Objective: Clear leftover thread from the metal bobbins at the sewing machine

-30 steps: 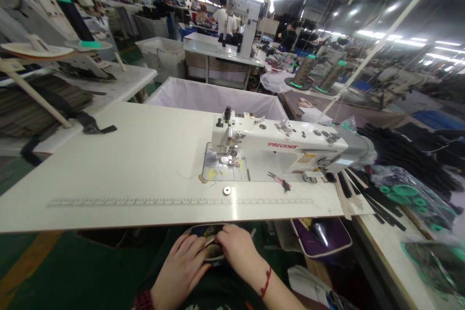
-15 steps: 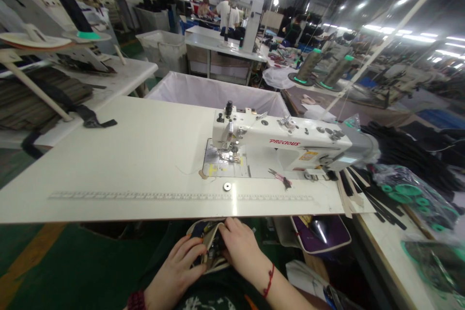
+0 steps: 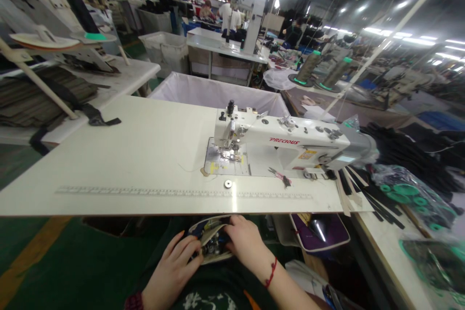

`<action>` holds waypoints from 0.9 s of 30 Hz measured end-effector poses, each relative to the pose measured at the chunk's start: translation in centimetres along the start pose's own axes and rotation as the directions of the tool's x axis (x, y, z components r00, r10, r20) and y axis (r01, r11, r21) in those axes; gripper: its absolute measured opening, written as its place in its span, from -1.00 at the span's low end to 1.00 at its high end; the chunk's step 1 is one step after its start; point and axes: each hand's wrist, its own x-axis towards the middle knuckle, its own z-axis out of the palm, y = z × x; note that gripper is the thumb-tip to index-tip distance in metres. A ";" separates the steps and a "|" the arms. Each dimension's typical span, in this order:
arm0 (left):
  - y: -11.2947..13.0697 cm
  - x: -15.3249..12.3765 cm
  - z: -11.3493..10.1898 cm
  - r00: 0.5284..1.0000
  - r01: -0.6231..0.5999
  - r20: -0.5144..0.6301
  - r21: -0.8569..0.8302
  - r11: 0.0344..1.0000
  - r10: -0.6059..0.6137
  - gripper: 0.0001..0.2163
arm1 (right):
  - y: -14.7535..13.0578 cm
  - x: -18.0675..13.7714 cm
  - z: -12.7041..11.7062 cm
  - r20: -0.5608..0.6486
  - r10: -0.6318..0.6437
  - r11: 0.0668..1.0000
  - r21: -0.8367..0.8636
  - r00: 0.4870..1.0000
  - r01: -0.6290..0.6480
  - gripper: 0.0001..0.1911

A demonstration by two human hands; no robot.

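Below the table's front edge, at my lap, a small pouch with pale edging (image 3: pixel 209 236) is held spread apart. Dark and shiny metal pieces (image 3: pixel 214 248) lie inside it, too small to name. My left hand (image 3: pixel 173 265) grips the pouch's near left side, fingers bent over its edge. On the other side, my right hand (image 3: pixel 249 242) is closed on the right rim, its fingertips partly hidden inside the opening. Above, on the tabletop, a round metal bobbin (image 3: pixel 228 184) lies by the printed ruler (image 3: pixel 181 193).
A sewing machine (image 3: pixel 279 138) stands on the white table (image 3: pixel 145 155), with pink-handled snips (image 3: pixel 279 177) before it. A purple-lined drawer (image 3: pixel 321 235) hangs under the right side. Fabric strips (image 3: pixel 381 208) lie at the right. A cloth-lined bin (image 3: pixel 218 89) is behind the table.
The pouch's opening has widened, showing more of the metal pieces. My left hand has shifted slightly left, and my right hand a little right. The view has moved slightly.
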 end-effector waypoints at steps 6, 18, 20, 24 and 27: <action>0.1 0.0 -0.2 0.998 0.062 0.013 -0.005 0.998 -0.062 -0.76 | -0.6 -0.3 0.3 -0.038 -0.038 0.999 0.005 0.999 0.038 -0.66; 0.4 0.4 -0.5 0.993 -0.028 0.111 -0.077 0.997 0.037 -0.76 | 0.0 -0.6 1.0 -0.007 -0.026 0.999 0.034 1.000 0.026 -0.75; 0.2 0.0 0.0 0.995 -0.035 0.095 -0.085 0.996 0.043 -0.80 | 0.0 -0.7 1.0 -0.014 -0.033 0.999 0.038 0.999 0.034 -0.75; -0.2 -0.6 0.8 0.996 -0.023 0.086 -0.079 0.997 0.029 -0.82 | -0.3 -0.7 1.2 -0.055 -0.109 0.993 0.030 0.993 0.111 -0.82; -0.3 -0.8 1.0 0.995 -0.013 0.096 -0.074 0.997 0.020 -0.83 | -0.8 -0.2 1.8 -0.077 -0.169 0.985 0.011 0.983 0.170 -0.91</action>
